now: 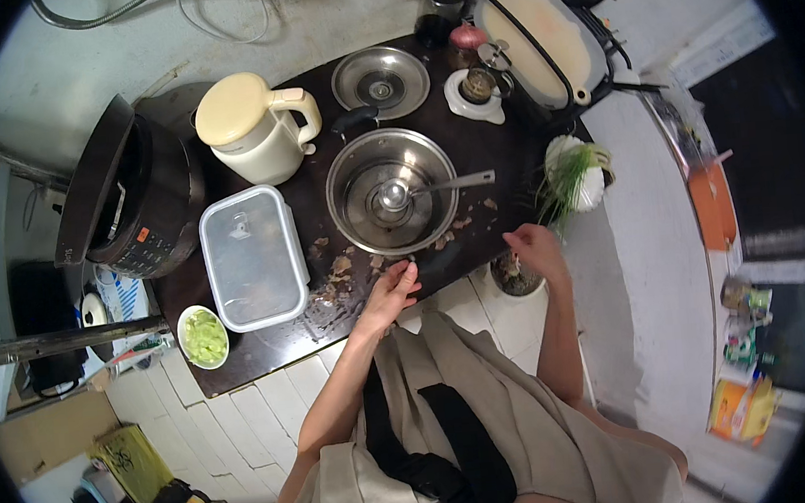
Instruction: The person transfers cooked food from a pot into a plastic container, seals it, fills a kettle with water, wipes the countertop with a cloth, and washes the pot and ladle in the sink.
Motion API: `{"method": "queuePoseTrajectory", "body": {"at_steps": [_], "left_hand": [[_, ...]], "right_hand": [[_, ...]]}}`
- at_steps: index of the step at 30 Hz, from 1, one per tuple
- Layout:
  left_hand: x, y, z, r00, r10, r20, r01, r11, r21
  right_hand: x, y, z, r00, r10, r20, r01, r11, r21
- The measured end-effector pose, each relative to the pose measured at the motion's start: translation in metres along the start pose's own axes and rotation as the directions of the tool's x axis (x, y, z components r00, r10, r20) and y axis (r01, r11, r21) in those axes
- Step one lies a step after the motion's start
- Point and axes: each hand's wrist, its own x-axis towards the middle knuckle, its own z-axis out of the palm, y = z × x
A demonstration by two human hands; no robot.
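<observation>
My left hand (pixel 386 299) is at the table's front edge, just below a stainless steel pot (pixel 343 221). Its thumb and fingers are close together, and whether they pinch something small is unclear. Inside the pot a metal ladle (pixel 394 195) rests with its handle over the right rim. Brown peel scraps (pixel 340 267) lie scattered on the dark table around the pot's near side. Over to the right, my right hand (pixel 538 246) hovers with bent fingers above a bin (pixel 518 281) holding scraps. Anything between those fingers is too small to make out.
Left of the pot stand a lidded glass container (pixel 254 256), a cream kettle (pixel 251 136), a dark electric cooker (pixel 158 207) and a bowl of chopped green vegetable (pixel 204 338). Behind lies a pot lid (pixel 380 76). Green herbs (pixel 570 178) and a large lidded pan (pixel 534 35) are right.
</observation>
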Motion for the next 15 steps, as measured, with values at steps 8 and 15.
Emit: {"method": "queuePoseTrajectory", "body": {"at_steps": [8,15], "left_hand": [[0.039,0.002,0.060,0.942,0.009,-0.336,-0.172,0.871,-0.460],[0.042,0.004,0.063,0.930,0.012,-0.368,-0.211,0.837,-0.505]], "right_hand": [[0.124,-0.060,-0.088,0.876,-0.411,-0.251,0.431,0.902,0.026],[0.210,-0.267,0.046,0.648,-0.753,0.114,0.748,0.657,0.092]]}}
